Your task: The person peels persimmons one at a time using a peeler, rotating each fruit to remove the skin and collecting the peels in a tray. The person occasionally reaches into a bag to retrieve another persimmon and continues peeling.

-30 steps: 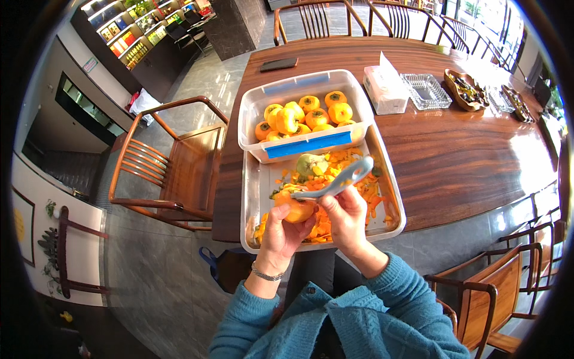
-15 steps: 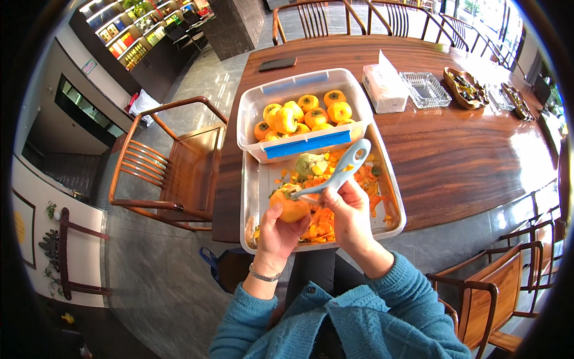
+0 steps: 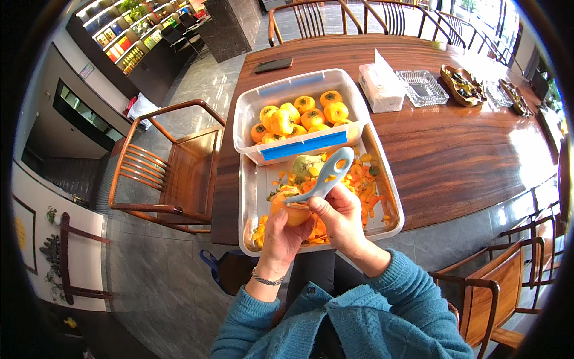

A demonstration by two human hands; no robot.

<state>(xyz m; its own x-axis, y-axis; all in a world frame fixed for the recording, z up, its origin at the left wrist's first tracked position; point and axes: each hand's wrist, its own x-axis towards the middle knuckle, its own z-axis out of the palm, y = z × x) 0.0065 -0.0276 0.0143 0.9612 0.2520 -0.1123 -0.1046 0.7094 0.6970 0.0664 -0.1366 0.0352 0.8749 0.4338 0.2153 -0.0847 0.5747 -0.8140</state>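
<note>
My left hand (image 3: pixel 286 238) is wrapped round an orange persimmon (image 3: pixel 292 214), held over the near part of a pale tray (image 3: pixel 254 185). In my right hand (image 3: pixel 342 221) is a light blue peeler (image 3: pixel 329 175); its head rests against the upper side of the fruit. Orange peel strips (image 3: pixel 371 200) are strewn over the tray floor under both hands. A greenish lump (image 3: pixel 307 166), which I cannot make out exactly, lies among them. Across the tray's far end sits a clear plastic bin (image 3: pixel 244 116) with a blue strip, holding several peeled-looking persimmons (image 3: pixel 281 122).
The tray stands on a dark wooden table (image 3: pixel 430 173). A dark phone (image 3: pixel 274 65) lies beyond the bin. To the right are a tissue box (image 3: pixel 382 90), a glass dish (image 3: pixel 422 88) and a wooden bowl (image 3: pixel 461 87). Wooden chairs (image 3: pixel 173 167) surround the table.
The peeler has swung to a steeper angle, its handle shifting left and slightly down with my right hand. The persimmon has turned a little in my left hand.
</note>
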